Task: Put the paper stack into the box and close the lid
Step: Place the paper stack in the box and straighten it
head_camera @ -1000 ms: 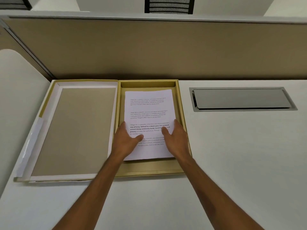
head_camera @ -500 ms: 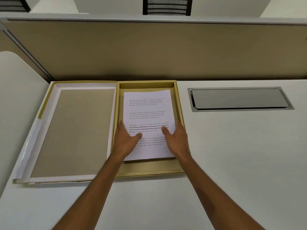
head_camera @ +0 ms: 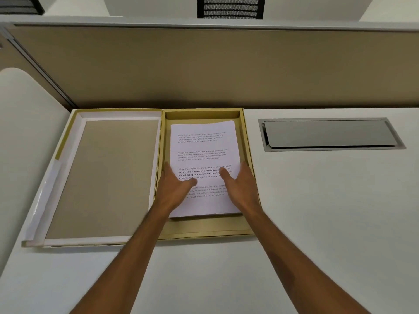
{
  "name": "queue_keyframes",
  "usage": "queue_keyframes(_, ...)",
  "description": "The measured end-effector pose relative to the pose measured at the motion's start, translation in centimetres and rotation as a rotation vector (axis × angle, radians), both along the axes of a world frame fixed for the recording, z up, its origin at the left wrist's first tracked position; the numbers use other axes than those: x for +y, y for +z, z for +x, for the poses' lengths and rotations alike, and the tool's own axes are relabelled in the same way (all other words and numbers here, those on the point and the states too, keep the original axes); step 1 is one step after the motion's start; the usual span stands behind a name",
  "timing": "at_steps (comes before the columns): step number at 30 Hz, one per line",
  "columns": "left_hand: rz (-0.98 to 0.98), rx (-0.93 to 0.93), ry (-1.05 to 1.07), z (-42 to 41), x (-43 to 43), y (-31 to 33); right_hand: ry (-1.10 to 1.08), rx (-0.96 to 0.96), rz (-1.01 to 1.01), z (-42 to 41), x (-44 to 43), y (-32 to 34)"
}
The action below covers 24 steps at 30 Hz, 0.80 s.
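The white paper stack [head_camera: 204, 146], printed with text, lies inside the shallow gold box [head_camera: 204, 230] in the middle of the desk. My left hand [head_camera: 174, 191] holds the stack's left edge and my right hand [head_camera: 242, 189] holds its right edge. Both thumbs rest on the top sheet, and the fingers are down along the sides. The box lid [head_camera: 113, 177] lies open flat to the left, inside facing up, joined to the box along its long side.
A grey metal cable hatch [head_camera: 328, 134] is set into the white desk [head_camera: 317, 223] to the right of the box. A beige partition [head_camera: 226, 64] stands directly behind the box and lid. A black mesh chair back [head_camera: 230, 6] shows beyond it.
Hardly anything differs. Both hands stay on the sides of the paper stack in the box, and the stack sits in the same place.
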<state>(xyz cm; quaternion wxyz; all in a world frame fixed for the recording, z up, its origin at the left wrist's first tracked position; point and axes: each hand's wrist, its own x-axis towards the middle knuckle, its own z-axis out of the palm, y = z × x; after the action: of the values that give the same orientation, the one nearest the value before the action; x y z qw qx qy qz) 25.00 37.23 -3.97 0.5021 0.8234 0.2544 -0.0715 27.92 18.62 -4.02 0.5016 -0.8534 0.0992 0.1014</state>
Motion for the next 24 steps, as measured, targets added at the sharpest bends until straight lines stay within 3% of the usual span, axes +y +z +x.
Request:
queue_keyframes(4,0.141,0.072,-0.174,-2.2,0.0,0.5,0.211,-0.215,-0.227,3.4,-0.1,0.9)
queue_keyframes(8,0.287,0.183,-0.334,-5.2,-0.6,-0.3,0.498,-0.291,-0.506,10.0,0.2,1.4)
queue_keyframes(13,0.399,0.159,-0.319,-5.6,-1.5,-1.3,0.749,-0.363,-0.709,16.5,2.4,1.4)
queue_keyframes(24,0.506,0.108,-0.272,-5.3,-1.6,-2.8,0.809,-0.313,-0.691,19.1,3.3,-0.7)
